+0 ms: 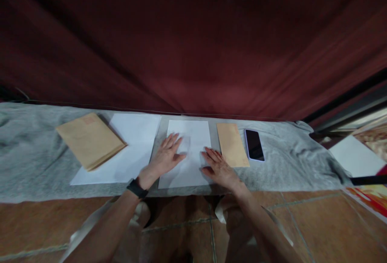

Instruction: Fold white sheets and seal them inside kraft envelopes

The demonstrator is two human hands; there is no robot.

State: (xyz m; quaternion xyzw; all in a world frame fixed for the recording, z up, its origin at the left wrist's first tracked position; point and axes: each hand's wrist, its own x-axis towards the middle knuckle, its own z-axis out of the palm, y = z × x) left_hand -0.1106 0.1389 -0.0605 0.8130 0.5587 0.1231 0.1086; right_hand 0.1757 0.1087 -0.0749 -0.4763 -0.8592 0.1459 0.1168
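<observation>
1. Leftmost, brown envelopes bear a reddish mark too blurred to read and partly cover white paper
2. Left hand, open, palm down on the central white sheet, hiding part of its left edge
3. Right hand, likewise open, over its right edge
4. Single envelope, faint print illegible
5. Phone, screen dark
6. Colourful print, cut off by the frame

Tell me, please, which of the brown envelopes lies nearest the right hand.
The envelope left of the phone, beside the right hand; the other envelopes lie stacked beyond the left hand, partly on white paper.
</observation>
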